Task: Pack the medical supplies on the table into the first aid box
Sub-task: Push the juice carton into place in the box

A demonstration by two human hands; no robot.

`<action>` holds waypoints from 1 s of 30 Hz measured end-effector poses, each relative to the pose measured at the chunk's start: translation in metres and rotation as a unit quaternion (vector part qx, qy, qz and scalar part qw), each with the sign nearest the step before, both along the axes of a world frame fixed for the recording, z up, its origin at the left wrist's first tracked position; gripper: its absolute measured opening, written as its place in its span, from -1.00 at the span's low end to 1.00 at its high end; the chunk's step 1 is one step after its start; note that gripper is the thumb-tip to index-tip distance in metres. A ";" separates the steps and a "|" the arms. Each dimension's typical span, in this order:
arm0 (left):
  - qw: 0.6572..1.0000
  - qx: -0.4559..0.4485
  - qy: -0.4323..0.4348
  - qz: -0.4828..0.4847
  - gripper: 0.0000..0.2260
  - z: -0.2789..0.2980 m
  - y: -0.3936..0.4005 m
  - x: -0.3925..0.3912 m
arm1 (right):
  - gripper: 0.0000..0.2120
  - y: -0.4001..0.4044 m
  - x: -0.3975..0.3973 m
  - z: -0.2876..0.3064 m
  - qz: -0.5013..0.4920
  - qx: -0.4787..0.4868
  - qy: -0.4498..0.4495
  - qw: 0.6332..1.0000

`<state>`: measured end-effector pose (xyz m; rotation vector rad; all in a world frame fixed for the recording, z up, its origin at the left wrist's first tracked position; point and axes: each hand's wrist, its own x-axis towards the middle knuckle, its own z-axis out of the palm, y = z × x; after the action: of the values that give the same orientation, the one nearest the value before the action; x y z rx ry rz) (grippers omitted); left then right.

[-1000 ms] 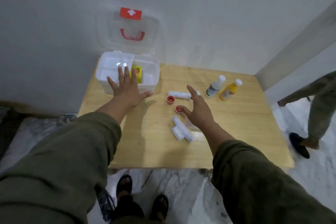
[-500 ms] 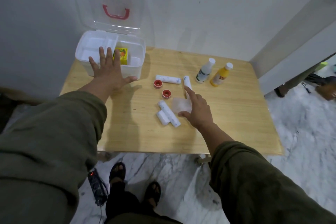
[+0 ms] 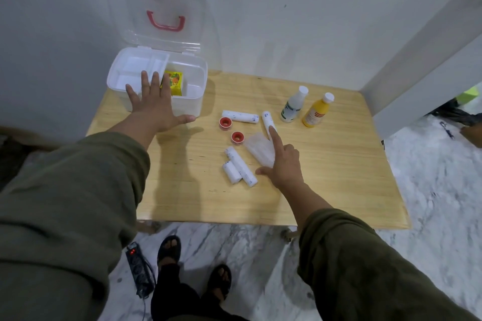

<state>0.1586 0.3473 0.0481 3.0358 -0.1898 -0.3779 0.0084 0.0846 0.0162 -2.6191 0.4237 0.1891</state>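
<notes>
The white first aid box (image 3: 194, 78) stands open at the table's back left, its clear lid (image 3: 167, 10) up against the wall. A yellow carton (image 3: 174, 81) lies inside. My left hand (image 3: 154, 104) rests flat on the box's front wall, fingers spread. My right hand (image 3: 283, 161) lies on a clear plastic packet (image 3: 258, 147), index finger stretched toward a white bandage roll (image 3: 267, 120). Other bandage rolls (image 3: 240, 116) (image 3: 241, 165) (image 3: 231, 172) and two red tape spools (image 3: 224, 122) (image 3: 237, 137) lie nearby. A white bottle (image 3: 294, 105) and a yellow bottle (image 3: 317, 110) stand at the right.
The wooden table (image 3: 339, 177) sits in a corner against grey walls. A power strip (image 3: 138, 268) lies on the marble floor beside my sandalled feet (image 3: 169, 247). Dark objects lie on the floor at far right.
My right hand has drawn back from the red spools onto the clear packet, index finger now pointing at a bandage roll. My left hand stays on the box. The view shifted.
</notes>
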 end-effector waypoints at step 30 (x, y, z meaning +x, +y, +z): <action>0.983 -0.052 0.062 -0.164 0.17 0.026 0.088 0.070 | -0.21 0.147 0.176 0.098 0.081 0.127 -0.053 0.987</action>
<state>0.2291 0.4358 0.0745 2.8645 -0.6820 -0.5563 0.1845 0.2312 0.1147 -2.3974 0.1394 0.1463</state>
